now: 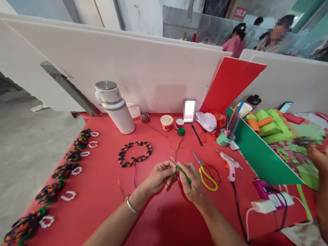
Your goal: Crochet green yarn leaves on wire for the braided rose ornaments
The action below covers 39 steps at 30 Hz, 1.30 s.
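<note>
Over the middle of the red table my right hand (192, 184) is closed around a crochet hook with a green handle (185, 174); its thin metal tip points up and away. My left hand (159, 177), with a silver bangle at the wrist, pinches green yarn (175, 173) at the hook. The small worked piece is mostly hidden by the fingers. From it a strand runs to a small green yarn ball (181, 131). Left of my hands lies a multicoloured braided loop (149, 148). Yellow-handled scissors (209, 179) lie open just right of my right hand.
Several yarn bundles (48, 192) and white bead rings (47, 221) line the left edge. A thermos (120, 118), paper cup (166, 123) and phone (189, 111) stand at the back. Right are a glue gun (230, 165), power strip (273, 196), green divider (266, 160) and another person's hand (317, 157).
</note>
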### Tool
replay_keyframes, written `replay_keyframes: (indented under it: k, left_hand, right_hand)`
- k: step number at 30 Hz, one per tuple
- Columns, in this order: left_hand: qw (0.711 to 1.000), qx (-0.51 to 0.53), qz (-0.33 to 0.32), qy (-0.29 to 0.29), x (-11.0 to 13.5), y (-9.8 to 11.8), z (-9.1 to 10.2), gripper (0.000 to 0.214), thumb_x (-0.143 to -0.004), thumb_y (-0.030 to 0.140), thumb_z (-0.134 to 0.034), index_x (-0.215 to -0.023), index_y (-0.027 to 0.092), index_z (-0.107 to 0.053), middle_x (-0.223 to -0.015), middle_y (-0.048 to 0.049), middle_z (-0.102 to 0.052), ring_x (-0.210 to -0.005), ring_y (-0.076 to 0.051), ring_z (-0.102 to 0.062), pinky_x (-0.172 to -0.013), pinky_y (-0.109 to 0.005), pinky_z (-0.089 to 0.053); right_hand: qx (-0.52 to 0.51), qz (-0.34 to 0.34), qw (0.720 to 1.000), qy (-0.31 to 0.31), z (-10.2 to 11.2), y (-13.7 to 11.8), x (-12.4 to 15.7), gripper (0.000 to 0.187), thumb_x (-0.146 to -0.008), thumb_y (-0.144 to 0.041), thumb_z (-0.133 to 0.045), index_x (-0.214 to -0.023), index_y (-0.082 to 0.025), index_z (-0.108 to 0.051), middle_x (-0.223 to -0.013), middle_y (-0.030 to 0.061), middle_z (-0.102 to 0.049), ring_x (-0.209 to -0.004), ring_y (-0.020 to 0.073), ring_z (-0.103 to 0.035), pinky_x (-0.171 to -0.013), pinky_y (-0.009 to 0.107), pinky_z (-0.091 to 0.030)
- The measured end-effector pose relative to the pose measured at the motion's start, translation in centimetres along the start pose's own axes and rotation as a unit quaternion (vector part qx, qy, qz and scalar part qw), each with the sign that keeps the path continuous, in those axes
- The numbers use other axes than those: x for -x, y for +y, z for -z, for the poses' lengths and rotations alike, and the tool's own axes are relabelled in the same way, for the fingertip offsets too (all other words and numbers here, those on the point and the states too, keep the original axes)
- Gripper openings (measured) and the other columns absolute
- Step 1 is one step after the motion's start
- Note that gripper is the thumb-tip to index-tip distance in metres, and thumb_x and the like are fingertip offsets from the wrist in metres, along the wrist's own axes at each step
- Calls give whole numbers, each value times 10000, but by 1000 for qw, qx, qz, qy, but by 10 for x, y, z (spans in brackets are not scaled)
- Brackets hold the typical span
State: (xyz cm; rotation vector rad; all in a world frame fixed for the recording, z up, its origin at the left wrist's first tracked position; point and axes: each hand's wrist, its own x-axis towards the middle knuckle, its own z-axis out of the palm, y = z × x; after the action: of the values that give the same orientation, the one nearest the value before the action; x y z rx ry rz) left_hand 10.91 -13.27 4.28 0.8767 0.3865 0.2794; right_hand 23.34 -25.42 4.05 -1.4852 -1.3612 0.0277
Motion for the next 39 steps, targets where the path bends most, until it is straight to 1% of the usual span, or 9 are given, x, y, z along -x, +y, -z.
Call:
replay_keyframes:
  k: [6,10,14,17,21,25,32,35,39]
  left_hand:
    - [989,-122,-41,70,7,7,-9,567,-656,629,-872,-755,166,-560,-522,-9,-642,-409,-124,-566,-439,-236,-478]
    - [982,-156,-62,87,23,16,-13,605,-623,666,-870,-735,176,-533,-545,-14,-659,-478,-137,-618,-516,-248,-511]
    - [977,-186,-80,70,47,27,-18,530,-692,611,-855,-758,167,-574,-631,-17,-683,-569,-142,-650,-598,-264,-536]
    - [970,-224,-85,38,61,29,-22,471,-748,585,-820,-809,156,-638,-730,-37,-705,-631,-149,-654,-645,-285,-546]
    - [938,-324,-116,42,73,28,-24,370,-824,534,-748,-827,167,-704,-798,-61,-697,-714,-173,-638,-652,-290,-520]
    - [872,-425,-227,84,78,28,-30,238,-807,409,-760,-743,181,-734,-1238,-148,-674,-1129,-274,-621,-805,-316,-528]
    - [885,-337,-310,81,74,30,-36,174,-779,309,-778,-670,187,-718,-1317,-140,-635,-1266,-306,-563,-1104,-442,-448]
    - [938,-177,-297,42,70,34,-36,191,-745,276,-793,-635,171,-677,-1394,-130,-594,-1183,-276,-617,-828,-313,-574]
    - [979,85,-187,5,67,47,-34,243,-709,176,-745,-947,223,-738,-1458,-118,-593,-1158,-215,-658,-437,-120,-342]
  right_hand:
    - [-166,-199,966,-12,-4,-10,-5,400,-1026,-492,-494,-1235,-254,-739,-860,51,-727,-776,152,-680,-708,271,-581]
    - [-363,-369,855,-5,-10,-24,-5,617,-902,-702,-582,-1242,-204,-714,-560,-32,-590,-450,94,-515,-386,189,-384]
    - [-515,-415,750,1,-7,-42,-7,606,-773,-705,-742,-1131,-216,-730,-730,14,-709,-538,114,-628,-385,179,-421]
    - [-560,-428,709,-13,3,-54,-5,527,-775,-653,-777,-1075,-222,-740,-748,15,-723,-580,118,-654,-421,182,-457]
    - [-538,-430,724,22,16,-70,2,523,-749,-622,-818,-1051,-197,-765,-684,-5,-683,-554,89,-604,-420,165,-406]
    - [-482,-424,765,59,18,-82,6,572,-642,-628,-881,-968,-168,-791,-613,-26,-627,-501,55,-516,-411,162,-332]
    - [-407,-367,831,93,11,-86,-1,517,-738,-634,-797,-971,-173,-792,-611,-32,-609,-506,64,-503,-439,196,-342]
    - [-387,-350,847,104,8,-88,-3,500,-760,-635,-775,-963,-178,-799,-606,-29,-603,-506,71,-501,-444,206,-362]
    - [-360,-324,863,144,8,-93,-3,512,-778,-644,-754,-992,-182,-802,-612,-27,-597,-505,71,-486,-445,210,-378]
